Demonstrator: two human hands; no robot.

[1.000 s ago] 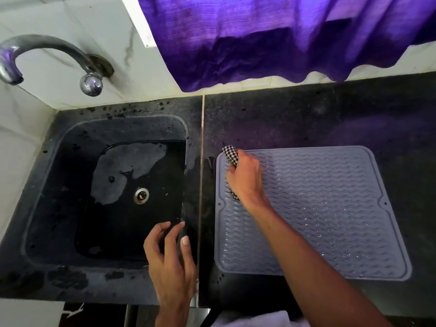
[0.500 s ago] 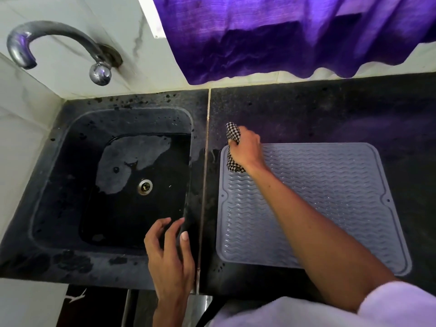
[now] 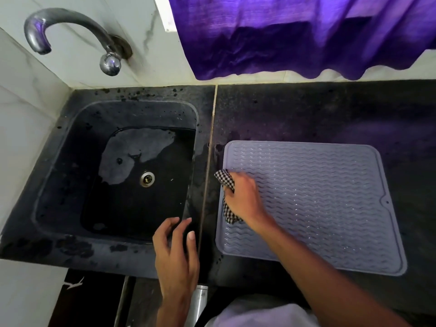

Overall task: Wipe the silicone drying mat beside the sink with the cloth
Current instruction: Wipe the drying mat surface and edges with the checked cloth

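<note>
Cloth bunched under right hand on mat; left hand empty, spread

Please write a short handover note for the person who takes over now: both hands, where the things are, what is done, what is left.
Right hand: closed on the checkered cloth, pressing it on the left edge of the silicone mat.
Left hand: empty, fingers spread, at the front rim of the sink.
Done: cannot tell how much is wiped.
Left: droplets glint on the mat's middle and right; wipe there.
</note>
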